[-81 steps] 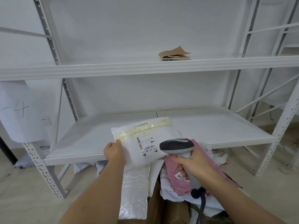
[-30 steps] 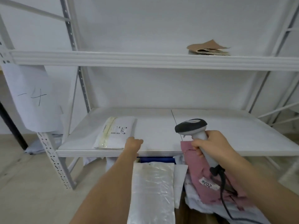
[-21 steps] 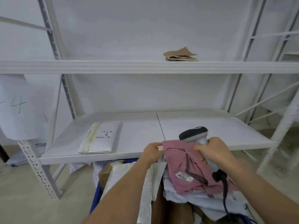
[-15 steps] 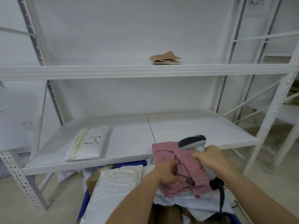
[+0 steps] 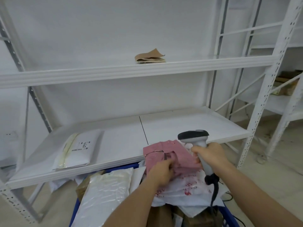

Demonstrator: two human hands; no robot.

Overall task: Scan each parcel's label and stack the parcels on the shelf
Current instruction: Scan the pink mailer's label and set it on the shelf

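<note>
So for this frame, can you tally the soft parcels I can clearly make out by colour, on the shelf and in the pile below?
White: 3, the white parcel on the shelf, the glossy white bag and the red-printed white bag in the pile
Pink: 1, the pink parcel gripped by the left hand
Total: 4; others in the pile are too hidden to count.

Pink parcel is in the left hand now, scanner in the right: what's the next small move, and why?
Probably lift the pink parcel and turn it until its label faces the scanner. The left hand grips it above the pile, no label shows on its upper side, and the right hand holds the scanner just beside it.
</note>
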